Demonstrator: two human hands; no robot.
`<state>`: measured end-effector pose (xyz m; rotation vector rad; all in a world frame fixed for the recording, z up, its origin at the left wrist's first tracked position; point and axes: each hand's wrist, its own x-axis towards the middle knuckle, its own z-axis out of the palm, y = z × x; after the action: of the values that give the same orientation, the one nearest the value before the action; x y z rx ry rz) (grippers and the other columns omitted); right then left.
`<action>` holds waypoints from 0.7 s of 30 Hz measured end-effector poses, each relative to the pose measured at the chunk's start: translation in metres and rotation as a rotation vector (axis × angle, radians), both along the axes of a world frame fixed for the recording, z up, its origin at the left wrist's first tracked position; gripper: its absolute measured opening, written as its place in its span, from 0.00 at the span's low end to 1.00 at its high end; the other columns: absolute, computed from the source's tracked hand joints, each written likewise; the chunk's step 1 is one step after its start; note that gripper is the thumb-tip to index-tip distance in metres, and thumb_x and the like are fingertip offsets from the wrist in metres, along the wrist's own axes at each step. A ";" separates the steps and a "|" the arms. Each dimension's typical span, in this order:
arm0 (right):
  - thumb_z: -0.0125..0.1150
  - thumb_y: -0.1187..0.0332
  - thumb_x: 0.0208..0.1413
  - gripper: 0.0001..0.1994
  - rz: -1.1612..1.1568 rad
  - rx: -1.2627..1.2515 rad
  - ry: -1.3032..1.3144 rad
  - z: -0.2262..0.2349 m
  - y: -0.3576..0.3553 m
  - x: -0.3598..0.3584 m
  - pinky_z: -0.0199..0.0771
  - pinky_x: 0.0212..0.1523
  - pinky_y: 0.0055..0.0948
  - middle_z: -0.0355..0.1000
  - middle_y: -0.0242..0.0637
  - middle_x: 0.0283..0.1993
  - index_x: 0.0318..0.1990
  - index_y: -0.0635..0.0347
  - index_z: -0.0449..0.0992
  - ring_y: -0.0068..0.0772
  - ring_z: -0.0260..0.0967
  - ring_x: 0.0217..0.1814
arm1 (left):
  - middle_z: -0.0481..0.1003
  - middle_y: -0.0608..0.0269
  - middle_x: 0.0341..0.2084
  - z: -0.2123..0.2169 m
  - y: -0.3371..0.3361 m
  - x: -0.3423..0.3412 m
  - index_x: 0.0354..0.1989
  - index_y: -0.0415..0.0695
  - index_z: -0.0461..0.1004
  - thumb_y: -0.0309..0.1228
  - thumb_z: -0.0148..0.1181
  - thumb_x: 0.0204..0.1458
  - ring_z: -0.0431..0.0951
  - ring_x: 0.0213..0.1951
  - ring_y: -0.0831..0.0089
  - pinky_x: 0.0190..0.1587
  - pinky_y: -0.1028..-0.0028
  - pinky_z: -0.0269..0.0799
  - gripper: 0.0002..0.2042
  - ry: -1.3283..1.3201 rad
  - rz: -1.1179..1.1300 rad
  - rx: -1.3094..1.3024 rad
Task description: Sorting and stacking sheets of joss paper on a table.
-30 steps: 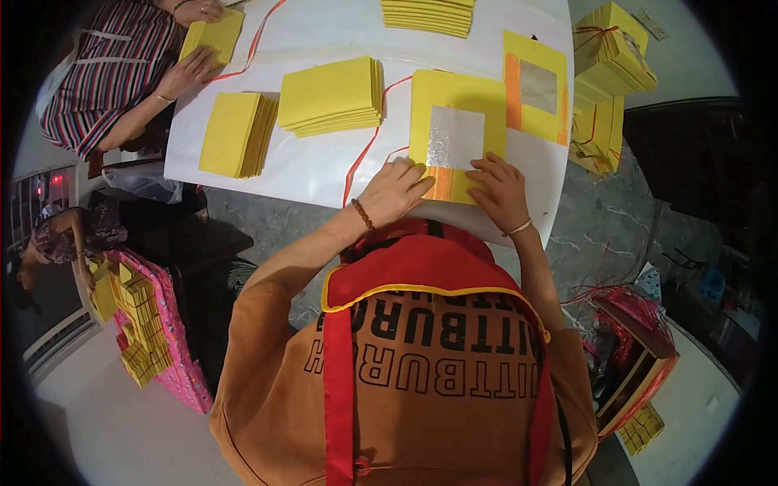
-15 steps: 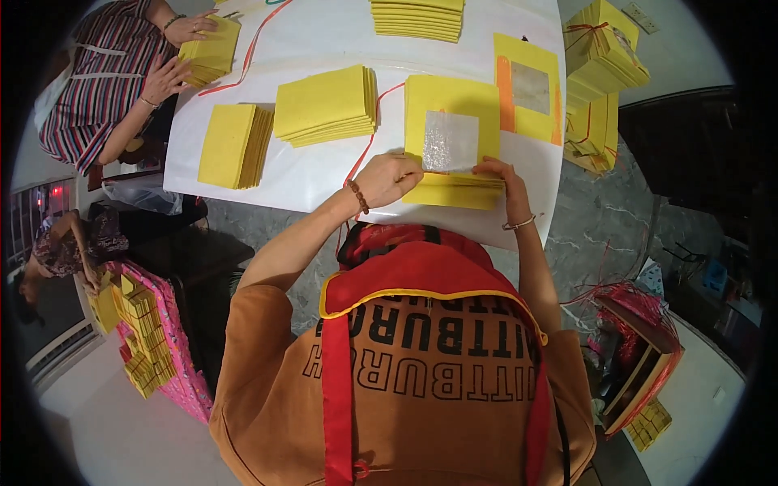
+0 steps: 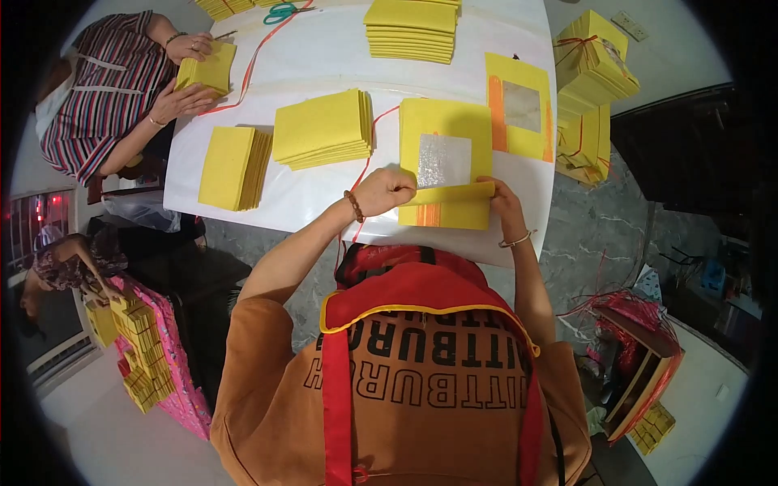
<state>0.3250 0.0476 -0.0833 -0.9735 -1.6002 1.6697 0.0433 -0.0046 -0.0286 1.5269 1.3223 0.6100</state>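
Observation:
On the white table in front of me lies a pile of yellow paper sheets with a silvery patch [image 3: 446,158] on the top sheet [image 3: 446,117]. My left hand [image 3: 385,191] pinches the left end of the top sheet's raised lower edge [image 3: 458,193]. At the other end of that edge, my right hand [image 3: 508,206] grips with thumb and fingers. Below the raised strip, the sheet underneath [image 3: 462,217] shows an orange band. Beside the pile, at the far right, is another yellow sheet [image 3: 540,78] with a silvery patch and orange bands.
Yellow stacks stand to the left [image 3: 322,130], further left [image 3: 231,166] and at the back [image 3: 409,36]. Green scissors [image 3: 280,12] and red string [image 3: 251,65] lie behind. A person in a striped top [image 3: 97,89] handles another stack. Tied bundles [image 3: 596,65] stand off the right edge.
The top sheet's lower edge has been lifted and turned upward between my hands, baring the orange band beneath. The view has shifted slightly, so the table sits lower.

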 end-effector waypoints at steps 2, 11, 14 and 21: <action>0.48 0.64 0.59 0.15 -0.001 0.112 -0.105 -0.003 -0.001 -0.001 0.63 0.52 0.27 0.70 0.37 0.47 0.50 0.64 0.68 0.27 0.66 0.48 | 0.71 0.56 0.16 0.000 0.001 0.000 0.25 0.38 0.72 0.31 0.51 0.46 0.71 0.20 0.64 0.26 0.70 0.65 0.08 -0.031 0.017 0.008; 0.54 0.74 0.54 0.17 -0.113 -0.243 0.158 -0.010 -0.001 -0.003 0.64 0.49 0.22 0.69 0.34 0.47 0.51 0.62 0.66 0.23 0.64 0.50 | 0.63 0.53 0.52 -0.015 -0.003 -0.006 0.48 0.49 0.70 0.23 0.57 0.38 0.61 0.51 0.55 0.53 0.63 0.60 0.23 0.484 -0.102 0.609; 0.58 0.72 0.51 0.19 -0.141 0.018 0.147 0.006 -0.002 -0.010 0.62 0.53 0.28 0.66 0.39 0.52 0.51 0.62 0.66 0.30 0.62 0.55 | 0.69 0.60 0.47 -0.012 -0.003 -0.002 0.46 0.50 0.72 0.19 0.55 0.36 0.65 0.47 0.60 0.47 0.64 0.62 0.23 0.491 -0.019 0.732; 0.62 0.68 0.45 0.21 -0.107 0.778 -0.420 0.035 -0.023 0.002 0.53 0.59 0.41 0.60 0.45 0.58 0.49 0.58 0.69 0.49 0.56 0.60 | 0.72 0.64 0.43 0.012 -0.041 -0.001 0.44 0.50 0.73 0.21 0.52 0.40 0.69 0.47 0.63 0.46 0.66 0.63 0.19 0.531 -0.110 0.819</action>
<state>0.3272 0.0242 -0.0488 -0.9833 -2.1696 0.6592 0.0419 -0.0453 -0.0166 2.5461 1.4344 0.7552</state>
